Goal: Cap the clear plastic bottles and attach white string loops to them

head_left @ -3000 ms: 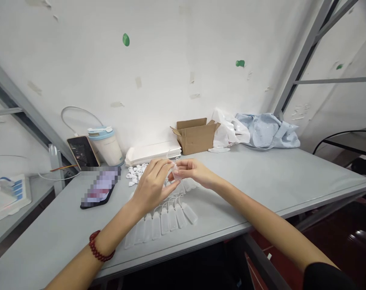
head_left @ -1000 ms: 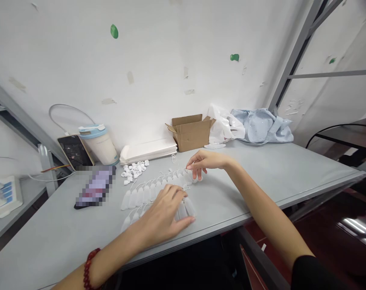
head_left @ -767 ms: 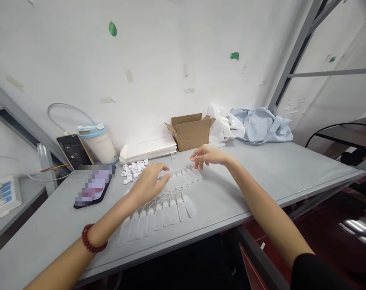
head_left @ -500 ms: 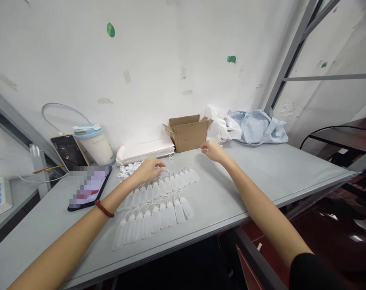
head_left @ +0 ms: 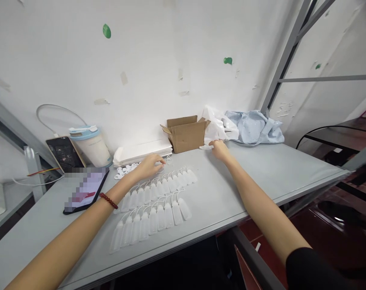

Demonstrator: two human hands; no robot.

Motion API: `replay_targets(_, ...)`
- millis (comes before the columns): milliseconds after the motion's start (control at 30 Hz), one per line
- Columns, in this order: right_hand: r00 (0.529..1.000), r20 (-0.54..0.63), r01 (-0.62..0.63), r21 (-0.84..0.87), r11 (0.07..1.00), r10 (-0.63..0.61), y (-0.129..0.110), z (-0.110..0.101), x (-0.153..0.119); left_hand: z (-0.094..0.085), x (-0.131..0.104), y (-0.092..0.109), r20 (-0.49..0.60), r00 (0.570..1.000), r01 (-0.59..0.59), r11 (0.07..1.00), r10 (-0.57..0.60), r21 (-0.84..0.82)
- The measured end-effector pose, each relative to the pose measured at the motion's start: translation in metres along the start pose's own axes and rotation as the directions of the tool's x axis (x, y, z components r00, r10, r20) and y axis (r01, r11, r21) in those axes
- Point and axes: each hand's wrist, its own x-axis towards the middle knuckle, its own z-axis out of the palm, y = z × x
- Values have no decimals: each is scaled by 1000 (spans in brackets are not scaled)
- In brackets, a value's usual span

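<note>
Two rows of translucent white tags with looped cords (head_left: pixel 152 221) lie on the grey table (head_left: pixel 213 201). Above the back row, my left hand (head_left: pixel 151 165) hovers with bent fingers, beside small white pieces (head_left: pixel 127 170); whether its fingertips pinch anything is too small to tell. At the right of the open cardboard box (head_left: pixel 187 135), my right hand (head_left: pixel 219 150) has its fingers closed on a small translucent tag (head_left: pixel 206 148), which sticks out to the left near the white plastic bag (head_left: pixel 216 123).
A stack of white sheets (head_left: pixel 142 152) lies against the wall. Farther left are a lidded cup (head_left: pixel 92 147), an upright phone (head_left: pixel 65 153) with a cable, and a flat tablet (head_left: pixel 88 190). A light blue bag (head_left: pixel 255 127) lies at the back right.
My right hand has moved right and closed on a small translucent tag beside the box. The view has shifted slightly; my left hand stays near the back row.
</note>
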Motion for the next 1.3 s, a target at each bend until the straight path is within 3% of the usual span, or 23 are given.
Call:
replay_targets(100,999,-21,44,-1,999,-44,-3,6,3,-12,-8,0,-228,970,64,996,-78,-65)
replay_targets(233,992,-11,130,5,992,-130,-11,14,3,-22,-31,2,-476,821,187,936,-316,-300)
replay_targets(367,988,-7,153,6,988,-153,-16,19,2,-21,-57,1,-423,686,273,749,-591,-604)
replay_targets(533,985,-9,174,47,984,-173,-16,17,3,-25,-67,-2,-302,604,222,519,-738,-825)
replay_targets(633,980,-50,199,84,976,-195,-21,12,2,-28,-67,2,-272,609,151,445,-745,-883)
replay_targets(733,956,-225,241,233,942,-189,-39,4,-5,-26,-66,11,-231,657,132,410,-718,-902)
replay_targets(800,908,-366,351,400,847,-203,-59,-2,-15,-22,-65,19,-186,714,140,398,-675,-907)
replay_targets(867,869,-424,464,522,716,-255,-85,-7,-32,-18,-63,28,-150,762,130,376,-630,-917)
replay_targets(933,844,-407,535,619,575,-348,-111,-12,-52,-14,-61,38,-130,794,109,348,-595,-931)
replay_targets(1033,799,-367,577,690,436,-476,-141,-17,-80,-10,-59,49,-115,817,82,311,-566,-947)
replay_targets(1133,761,-424,629,670,395,-492,-153,-17,-94,-8,-60,53,-119,827,56,291,-550,-955)
replay_targets(1300,720,-476,685,603,409,-504,-151,-8,-97,-6,-61,50,-93,835,82,289,-542,-954)
